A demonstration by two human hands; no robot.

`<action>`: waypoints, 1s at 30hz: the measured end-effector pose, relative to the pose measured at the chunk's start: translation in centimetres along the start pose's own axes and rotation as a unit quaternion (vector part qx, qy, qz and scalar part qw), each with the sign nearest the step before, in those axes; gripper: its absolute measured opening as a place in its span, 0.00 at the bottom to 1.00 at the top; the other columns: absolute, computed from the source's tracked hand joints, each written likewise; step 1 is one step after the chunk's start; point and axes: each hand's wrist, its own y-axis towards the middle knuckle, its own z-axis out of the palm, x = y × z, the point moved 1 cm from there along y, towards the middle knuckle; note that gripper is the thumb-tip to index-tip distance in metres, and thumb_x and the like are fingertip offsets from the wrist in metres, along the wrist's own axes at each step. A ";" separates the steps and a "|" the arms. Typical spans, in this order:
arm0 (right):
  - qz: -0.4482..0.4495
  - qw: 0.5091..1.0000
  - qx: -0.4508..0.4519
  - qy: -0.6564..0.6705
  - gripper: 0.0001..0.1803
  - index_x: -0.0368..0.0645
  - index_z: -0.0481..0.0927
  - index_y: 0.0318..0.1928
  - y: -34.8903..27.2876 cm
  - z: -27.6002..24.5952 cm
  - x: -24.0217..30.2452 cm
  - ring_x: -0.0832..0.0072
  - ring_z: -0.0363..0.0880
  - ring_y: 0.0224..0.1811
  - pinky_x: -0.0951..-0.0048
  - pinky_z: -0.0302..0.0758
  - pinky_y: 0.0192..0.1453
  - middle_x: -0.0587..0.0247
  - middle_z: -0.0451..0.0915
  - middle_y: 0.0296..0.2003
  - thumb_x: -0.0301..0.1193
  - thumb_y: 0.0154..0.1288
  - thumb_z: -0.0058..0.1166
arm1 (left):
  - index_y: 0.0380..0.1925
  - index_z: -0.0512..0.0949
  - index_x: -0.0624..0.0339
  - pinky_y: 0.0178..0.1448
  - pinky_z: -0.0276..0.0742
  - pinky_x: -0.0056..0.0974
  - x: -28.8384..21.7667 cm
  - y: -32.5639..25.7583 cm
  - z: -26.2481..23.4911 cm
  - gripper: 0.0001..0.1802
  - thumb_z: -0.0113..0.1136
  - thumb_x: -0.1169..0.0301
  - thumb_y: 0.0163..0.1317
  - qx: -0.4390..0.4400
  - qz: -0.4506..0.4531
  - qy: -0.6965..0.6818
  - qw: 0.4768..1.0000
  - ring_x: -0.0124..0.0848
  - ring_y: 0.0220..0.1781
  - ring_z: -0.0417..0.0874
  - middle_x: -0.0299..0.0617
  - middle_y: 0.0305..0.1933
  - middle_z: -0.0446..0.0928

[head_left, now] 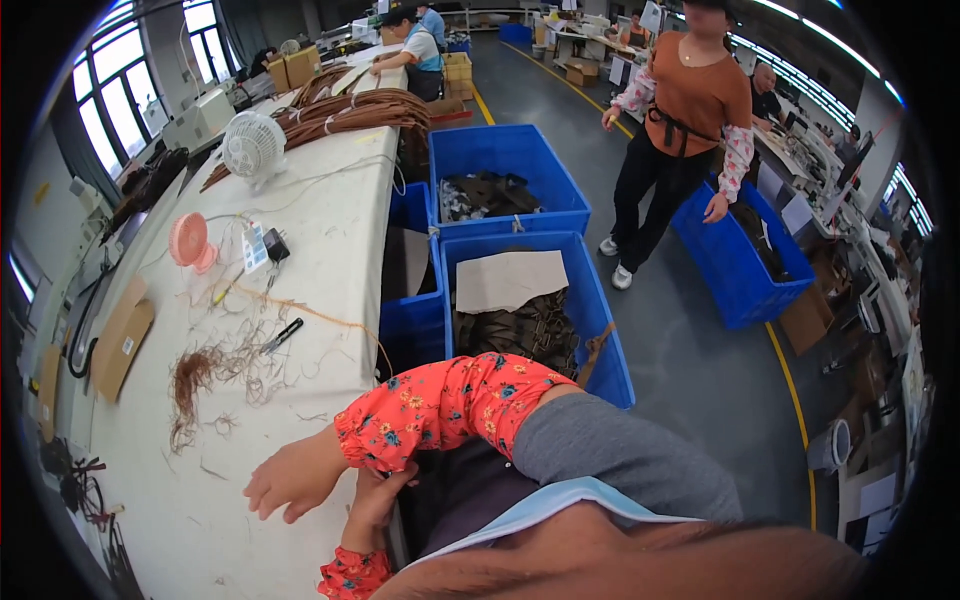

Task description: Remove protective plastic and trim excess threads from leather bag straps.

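Observation:
My right hand [295, 474] reaches across to the left over the white table [290, 415], its fingers stretched and holding nothing. A red floral oversleeve [440, 405] covers that forearm. Just below its cuff is my left hand [374, 500], whose fingers are closed on the oversleeve's underside; the fingertips are partly hidden. Beyond my hands, on the table, lie black-handled thread snips [283, 335] and a tangle of brown thread scraps [193, 378].
A pink fan [192, 242], a white fan [252, 148] and bundled brown strips [350, 113] are farther up the table. Blue bins [602, 300] with dark pieces stand along its right side. A person [690, 95] stands in the aisle beside another blue bin [735, 270].

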 end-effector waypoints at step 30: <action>0.415 0.889 -0.106 0.158 0.22 0.38 0.74 0.64 -15.9 -11.0 5.3 0.73 0.79 0.58 0.70 0.73 0.63 0.57 0.83 0.53 0.38 0.77 0.50 | 0.55 0.74 0.62 0.43 0.78 0.29 -1.8 0.6 -0.2 0.15 0.59 0.70 0.70 -0.024 0.083 -0.235 0.968 0.23 0.39 0.80 0.38 0.43 0.81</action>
